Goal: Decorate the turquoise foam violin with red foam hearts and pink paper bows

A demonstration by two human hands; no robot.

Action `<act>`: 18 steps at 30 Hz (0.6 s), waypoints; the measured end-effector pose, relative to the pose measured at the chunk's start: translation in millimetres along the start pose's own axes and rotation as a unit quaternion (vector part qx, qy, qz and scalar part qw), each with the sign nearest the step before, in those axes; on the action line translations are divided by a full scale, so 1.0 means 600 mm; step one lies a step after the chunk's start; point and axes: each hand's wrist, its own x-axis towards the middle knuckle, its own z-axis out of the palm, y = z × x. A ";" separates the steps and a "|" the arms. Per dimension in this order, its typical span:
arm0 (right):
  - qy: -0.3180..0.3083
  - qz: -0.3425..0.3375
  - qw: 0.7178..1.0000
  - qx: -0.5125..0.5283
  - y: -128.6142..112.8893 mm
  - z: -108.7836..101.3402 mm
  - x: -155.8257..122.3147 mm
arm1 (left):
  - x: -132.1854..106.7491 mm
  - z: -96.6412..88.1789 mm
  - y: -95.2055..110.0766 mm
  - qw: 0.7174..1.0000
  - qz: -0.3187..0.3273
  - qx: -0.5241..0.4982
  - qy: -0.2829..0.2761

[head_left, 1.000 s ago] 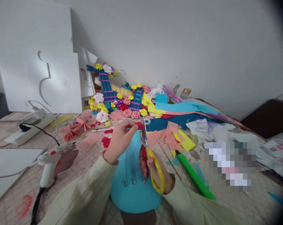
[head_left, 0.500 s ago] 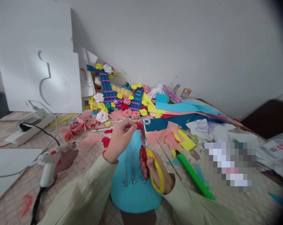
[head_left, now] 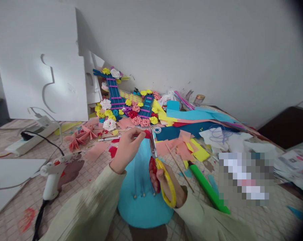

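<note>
Between its thumb and fingertips, my left hand [head_left: 127, 147] pinches a small piece of red paper [head_left: 147, 134]. My right hand [head_left: 166, 182] is wrapped round a pair of scissors [head_left: 168, 182] with yellow and red handles. The metal blades point up and away, right beside the red paper; whether they touch it I cannot tell. Beneath both hands lies a light blue guitar-shaped piece [head_left: 146, 212] with strings running along it. The scissors and hands hide part of its upper end.
A white glue gun [head_left: 51, 180] and a power strip [head_left: 33, 135] lie on the left. Paper flowers [head_left: 109, 125] and dark blue guitar necks stand at the back. A green marker-like tube [head_left: 208, 187], a thin stick [head_left: 179, 167] and paper scraps [head_left: 183, 149] lie on the right.
The scissor blades have tilted slightly to the left at the tips. My left hand has shifted a little left with the red paper.
</note>
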 end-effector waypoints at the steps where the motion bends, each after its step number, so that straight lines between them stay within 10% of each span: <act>1: 0.000 0.001 1.000 -0.001 0.000 0.000 0.000 | 0.000 0.000 0.001 1.000 0.000 0.004 0.001; 18: 0.006 0.015 1.000 0.013 0.003 -0.003 0.002 | 0.002 -0.005 0.001 1.000 -0.005 -0.002 0.005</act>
